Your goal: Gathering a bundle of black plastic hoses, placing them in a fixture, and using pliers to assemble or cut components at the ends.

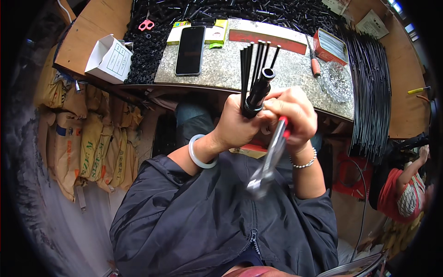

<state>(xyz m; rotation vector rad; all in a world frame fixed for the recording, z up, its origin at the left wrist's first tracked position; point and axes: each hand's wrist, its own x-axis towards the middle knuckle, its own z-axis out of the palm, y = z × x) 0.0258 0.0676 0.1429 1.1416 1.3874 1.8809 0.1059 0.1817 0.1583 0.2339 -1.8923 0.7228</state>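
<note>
My left hand (237,124) is wrapped around a black tube fitting (257,94) with a bundle of thin black rods (251,62) fanning up out of it toward twelve o'clock, my fingers closed tight on the collar so the rods stand upright and stay bunched in front of me. My right hand (295,117) is closed on the red-handled pliers (272,157), whose metal end hangs down toward six o'clock, blurred, so I cannot tell whether their jaws are open; I judge I keep them gripped there so the tool is ready while both hands meet at the fitting. The whole lot is held in the air over my lap, just short of the speckled stone counter (221,69). On the counter at eleven o'clock lies a dark phone (190,50), face up, beside a flat yellow-green packet (217,32). A long red strip label (267,39) lies along the far edge at twelve o'clock, and a red open box (330,46) sits at one o'clock, next to a screwdriver with an orange grip (315,64) and a clear glass dish (337,81). At ten o'clock a small white carton (110,59) stands open with a printed grid on its side, pink-handled scissors (146,24) beyond it. A sheaf of long black rods (369,87) hangs at two o'clock, and brown printed sacks (87,138) are stacked at nine o'clock.
</note>
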